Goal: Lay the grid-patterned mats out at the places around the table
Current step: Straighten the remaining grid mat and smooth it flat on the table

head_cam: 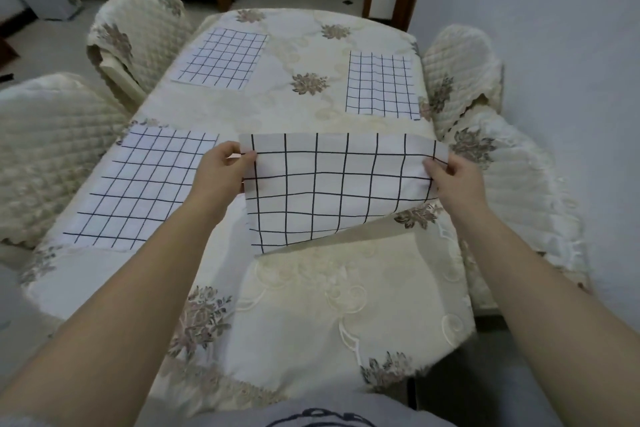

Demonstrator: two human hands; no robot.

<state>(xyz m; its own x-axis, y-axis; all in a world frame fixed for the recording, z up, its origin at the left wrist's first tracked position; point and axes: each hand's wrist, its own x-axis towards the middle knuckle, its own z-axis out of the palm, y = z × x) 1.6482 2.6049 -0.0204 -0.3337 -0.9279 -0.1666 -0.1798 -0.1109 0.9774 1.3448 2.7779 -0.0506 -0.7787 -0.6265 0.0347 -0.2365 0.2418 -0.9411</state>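
Already three grid-patterned mats lie flat on the table (pixel 311 305): the far-left mat (pixel 223 57) by the far left edge, the far-right mat (pixel 381 85) against the far right edge, and the near-left mat (pixel 138 187) along the near left edge. The fourth mat (pixel 332 187) is the one in hand, so this looks like the last placing. It is held up over the near right part of the table, its upper edge stretched between the two hands and its lower edge drooping toward the cloth. Whether that lower edge touches the table I cannot tell. The left hand (pixel 221 170) pinches the upper left corner, fingers (pixel 247 157) curled on the fabric, and the right hand (pixel 453 180) pinches the upper right corner likewise. The next move, as I judge it, calls for lowering the mat flat by the near right edge, in line with the far-right mat and level with the near-left mat, then letting go of both corners.
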